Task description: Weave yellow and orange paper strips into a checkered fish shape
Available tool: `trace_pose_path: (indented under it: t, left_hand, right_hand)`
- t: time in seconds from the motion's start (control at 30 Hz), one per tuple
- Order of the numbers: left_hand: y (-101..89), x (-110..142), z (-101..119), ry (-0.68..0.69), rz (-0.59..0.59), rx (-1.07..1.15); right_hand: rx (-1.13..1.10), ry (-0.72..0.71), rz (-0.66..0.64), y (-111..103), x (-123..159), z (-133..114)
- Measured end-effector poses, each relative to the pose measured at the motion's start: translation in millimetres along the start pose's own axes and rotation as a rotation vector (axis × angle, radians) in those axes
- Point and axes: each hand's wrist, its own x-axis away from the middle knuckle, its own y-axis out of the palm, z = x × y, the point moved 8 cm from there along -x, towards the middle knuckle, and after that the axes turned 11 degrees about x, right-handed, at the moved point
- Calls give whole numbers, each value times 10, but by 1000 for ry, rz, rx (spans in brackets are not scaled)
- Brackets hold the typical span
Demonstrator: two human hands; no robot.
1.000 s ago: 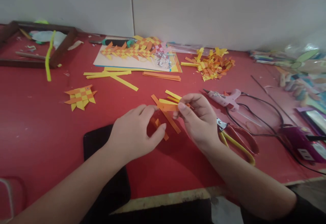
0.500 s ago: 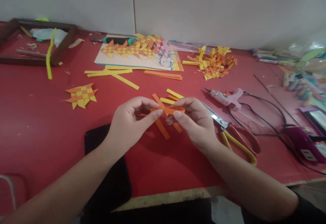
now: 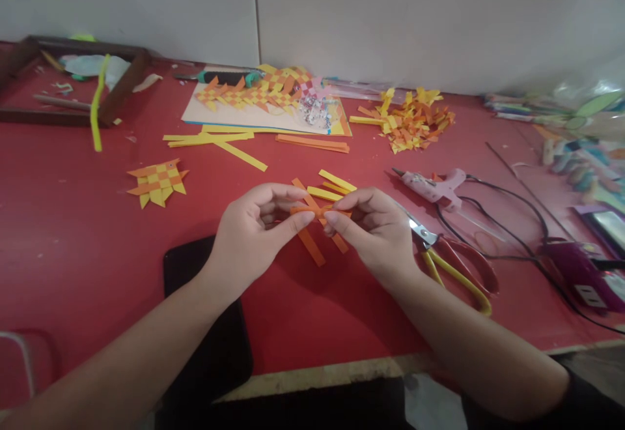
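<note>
Both hands meet over the red table (image 3: 73,247). My left hand (image 3: 251,234) and my right hand (image 3: 378,234) each pinch one end of a short orange paper strip (image 3: 312,210), held just above the tabletop. Under and beyond the hands lie loose orange strips (image 3: 312,247) and yellow strips (image 3: 336,181). A finished orange-and-yellow woven piece (image 3: 157,182) lies to the left of my left hand.
Scissors with red and yellow handles (image 3: 454,267) lie right of my right hand, a pink glue gun (image 3: 434,187) with its cable beyond them. A pile of paper scraps (image 3: 410,120), more woven pieces on a card (image 3: 263,98), long strips (image 3: 215,137), a wooden frame (image 3: 117,91) and a black phone (image 3: 205,345) surround them.
My left hand rose from the table and took the strip's left end. My right hand shifted slightly left and lower, and the strip now spans between both pinches.
</note>
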Motion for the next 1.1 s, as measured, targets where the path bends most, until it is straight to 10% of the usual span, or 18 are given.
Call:
trace_pose_path:
  t: [1.1]
  left_hand:
    - [-91,-57,-114,-105,75,139]
  right_hand:
    - [-18,37,100,-88,-53,39]
